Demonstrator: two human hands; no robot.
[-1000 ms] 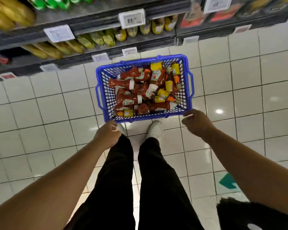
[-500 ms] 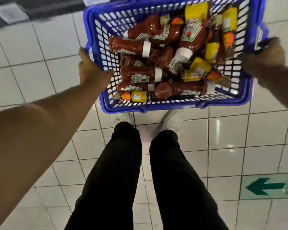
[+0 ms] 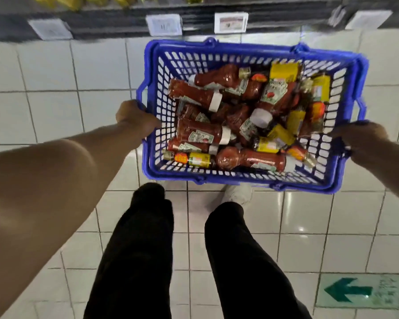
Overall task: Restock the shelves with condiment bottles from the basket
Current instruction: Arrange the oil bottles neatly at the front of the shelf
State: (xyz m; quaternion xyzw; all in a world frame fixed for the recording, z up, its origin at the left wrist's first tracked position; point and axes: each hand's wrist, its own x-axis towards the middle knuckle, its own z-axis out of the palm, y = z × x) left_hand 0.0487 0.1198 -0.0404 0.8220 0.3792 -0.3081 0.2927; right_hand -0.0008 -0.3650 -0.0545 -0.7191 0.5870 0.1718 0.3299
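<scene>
White floor tiles [image 3: 55, 72] spread beneath both hands, and beyond the hands, along the top of the view, runs a dark shelf edge [image 3: 115, 26] with pale price tags [image 3: 164, 24] that are too blurred to read. Between the two hands hangs a blue plastic shopping basket [image 3: 251, 180], its slotted walls tilted a little so the corner nearest the right hand sits lower in the view. The left hand [image 3: 134, 117] curls its fingers around the rim on its own side, knuckles outward; the right hand [image 3: 359, 140] is clenched on the opposite rim, its fingers wrapped over the blue edge. Black trouser legs [image 3: 143, 249] stand below the hands, with one white shoe [image 3: 237, 194] showing under the basket's near wall. Low and beyond the right forearm, a green arrow marking [image 3: 348, 290] lies on the floor, pointing toward the legs. Inside the basket, between the hands, lie the condiment bottles in a loose heap: red ketchup bottles [image 3: 200, 133] with white caps mostly on the left hand's side, and smaller yellow-labelled bottles [image 3: 281, 134] nearer the right hand, one of them lying along the near wall.
</scene>
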